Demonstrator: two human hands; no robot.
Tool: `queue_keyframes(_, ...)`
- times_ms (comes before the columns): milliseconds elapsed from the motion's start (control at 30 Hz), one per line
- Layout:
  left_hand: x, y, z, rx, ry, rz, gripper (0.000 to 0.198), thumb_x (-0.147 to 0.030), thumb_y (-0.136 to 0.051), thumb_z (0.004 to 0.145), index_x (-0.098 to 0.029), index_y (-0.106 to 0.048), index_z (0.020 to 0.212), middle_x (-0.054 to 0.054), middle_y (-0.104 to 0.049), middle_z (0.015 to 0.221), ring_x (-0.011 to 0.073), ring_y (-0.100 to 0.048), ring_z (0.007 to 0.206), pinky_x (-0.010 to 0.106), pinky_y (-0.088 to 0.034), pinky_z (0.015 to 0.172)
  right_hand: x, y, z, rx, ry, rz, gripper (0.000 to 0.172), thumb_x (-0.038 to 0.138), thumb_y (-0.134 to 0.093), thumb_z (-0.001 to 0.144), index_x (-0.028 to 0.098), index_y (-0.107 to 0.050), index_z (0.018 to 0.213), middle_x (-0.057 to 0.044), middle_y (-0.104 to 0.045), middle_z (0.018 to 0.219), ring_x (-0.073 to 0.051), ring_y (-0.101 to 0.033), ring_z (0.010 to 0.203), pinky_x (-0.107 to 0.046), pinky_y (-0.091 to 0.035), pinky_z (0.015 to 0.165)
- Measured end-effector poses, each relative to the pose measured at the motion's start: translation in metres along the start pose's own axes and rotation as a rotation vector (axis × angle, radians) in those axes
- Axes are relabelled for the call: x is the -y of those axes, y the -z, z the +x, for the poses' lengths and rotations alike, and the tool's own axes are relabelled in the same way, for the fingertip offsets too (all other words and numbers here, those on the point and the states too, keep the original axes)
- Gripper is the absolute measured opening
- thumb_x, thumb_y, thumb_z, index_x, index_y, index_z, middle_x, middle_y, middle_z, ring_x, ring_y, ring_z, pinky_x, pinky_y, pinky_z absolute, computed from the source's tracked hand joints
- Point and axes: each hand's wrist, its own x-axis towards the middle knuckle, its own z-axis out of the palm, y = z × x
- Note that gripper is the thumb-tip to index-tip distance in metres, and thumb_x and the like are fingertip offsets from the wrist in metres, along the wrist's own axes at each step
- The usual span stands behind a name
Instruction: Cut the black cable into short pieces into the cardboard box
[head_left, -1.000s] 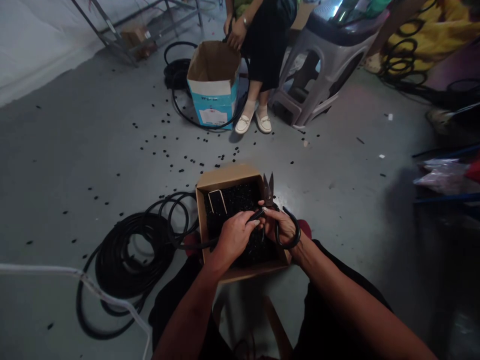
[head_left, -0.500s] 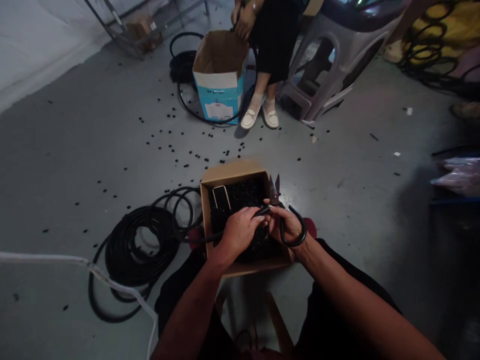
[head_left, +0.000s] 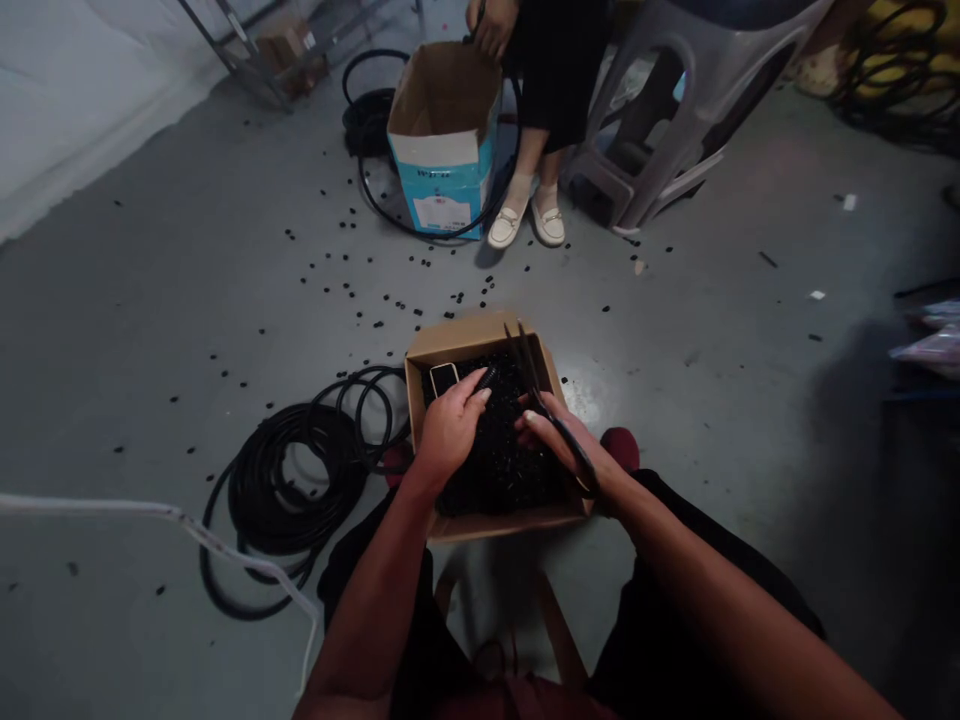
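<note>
My left hand (head_left: 450,425) is closed around black ribbed tubing (head_left: 487,378), whose short end pokes out past the thumb and fingers. In my right hand (head_left: 553,432) are black-handled scissors (head_left: 529,365), blades pointing away from me and slightly apart. Both hands are over an open cardboard box (head_left: 472,335) between my feet. Small black pieces (head_left: 517,480) fill its bottom. A dark rectangular object with a pale rim (head_left: 444,378) lies in it, partly behind my left hand. To the left, a coil of black tubing (head_left: 251,480) rests on the floor, with loops reaching the box.
Across from me, a seated person's hand (head_left: 493,28) is at a blue-and-white carton (head_left: 439,185). A grey plastic stool (head_left: 660,110) stands beside that person. Black bits are scattered over the floor. A white cable (head_left: 247,560) crosses at lower left.
My hands have moved apart, the left one drawing the tubing end left, away from the scissors. The scissors have turned in my right hand. The view has shifted slightly.
</note>
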Motion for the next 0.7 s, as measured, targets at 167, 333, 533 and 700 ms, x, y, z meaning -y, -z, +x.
queue_keyframes(167, 0.0055, 0.0024, 0.0029, -0.044, 0.060, -0.102, 0.040, -0.033, -0.046, 0.092, -0.017, -0.062, 0.126, 0.004, -0.070, 0.086, 0.0138, -0.063, 0.075, 0.025, -0.050, 0.073, -0.0012, 0.0045, -0.0060, -0.023, 0.141, -0.444, 0.047, 0.052, -0.056, 0.088, 0.024, -0.053, 0.126, -0.011, -0.065, 0.117, -0.029, -0.062, 0.104, -0.043, -0.046, 0.088)
queue_keyframes(333, 0.0026, 0.0009, 0.0031, -0.011, 0.063, -0.129, 0.042, -0.031, -0.047, 0.091, -0.016, -0.060, 0.128, 0.006, -0.071, 0.094, 0.0135, -0.063, 0.077, 0.027, -0.051, 0.078, -0.0057, 0.0066, -0.0067, 0.049, 0.143, -0.502, 0.054, 0.054, -0.056, 0.088, 0.021, -0.049, 0.130, -0.012, -0.064, 0.114, -0.029, -0.063, 0.101, -0.041, -0.046, 0.086)
queue_keyframes(533, 0.0011, -0.0022, 0.0034, 0.038, 0.066, -0.036, 0.042, -0.031, -0.048, 0.091, -0.016, -0.062, 0.127, 0.007, -0.071, 0.103, 0.0167, -0.065, 0.086, 0.030, -0.051, 0.085, -0.0084, 0.0079, -0.0065, 0.097, 0.163, -0.485, 0.059, 0.055, -0.060, 0.085, 0.019, -0.049, 0.130, -0.014, -0.063, 0.115, -0.030, -0.061, 0.103, -0.043, -0.046, 0.087)
queue_keyframes(700, 0.0011, -0.0038, 0.0046, 0.076, 0.069, 0.045, 0.042, -0.031, -0.047, 0.092, -0.017, -0.062, 0.128, 0.007, -0.072, 0.104, 0.0190, -0.066, 0.092, 0.033, -0.050, 0.090, -0.0062, 0.0068, -0.0069, 0.099, 0.157, -0.528, 0.059, 0.056, -0.062, 0.083, 0.020, -0.052, 0.127, -0.013, -0.064, 0.113, -0.031, -0.061, 0.102, -0.043, -0.045, 0.086)
